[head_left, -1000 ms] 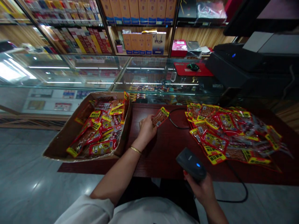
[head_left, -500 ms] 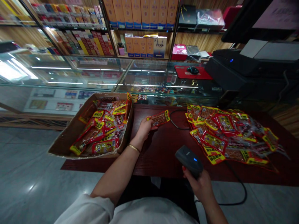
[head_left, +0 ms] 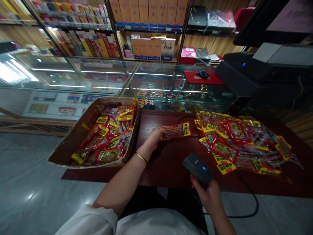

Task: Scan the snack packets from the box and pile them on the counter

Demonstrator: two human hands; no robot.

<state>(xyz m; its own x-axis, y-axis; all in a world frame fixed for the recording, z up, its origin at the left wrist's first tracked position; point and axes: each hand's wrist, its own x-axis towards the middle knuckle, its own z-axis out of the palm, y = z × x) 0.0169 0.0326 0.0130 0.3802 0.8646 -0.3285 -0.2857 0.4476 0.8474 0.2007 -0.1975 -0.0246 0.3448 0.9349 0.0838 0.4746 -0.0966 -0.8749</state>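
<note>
My left hand [head_left: 154, 138] is closed on one end of a snack packet [head_left: 174, 131], red and yellow with a clear window showing brown sticks. It is held over the dark red tabletop [head_left: 168, 163], its free end pointing right. My right hand [head_left: 207, 192] grips a black barcode scanner [head_left: 197, 168] with a lit blue light, its head tilted up and left toward the packet but apart from it. Left of my left arm stands an open cardboard box [head_left: 66, 153] with many similar packets [head_left: 110, 130] inside. On the right lies a loose pile of packets [head_left: 234, 140].
A black cable [head_left: 254, 195] loops off the table's front edge. Behind the table runs a glass display counter [head_left: 156, 81], bearing a red mouse pad [head_left: 188, 76] with a mouse [head_left: 202, 74]. A black printer-like machine [head_left: 244, 78] stands at the right. Stocked shelves line the back.
My left hand has moved the packet a little to the right and toward me, nearer the pile. The right hand with the scanner has hardly moved.
</note>
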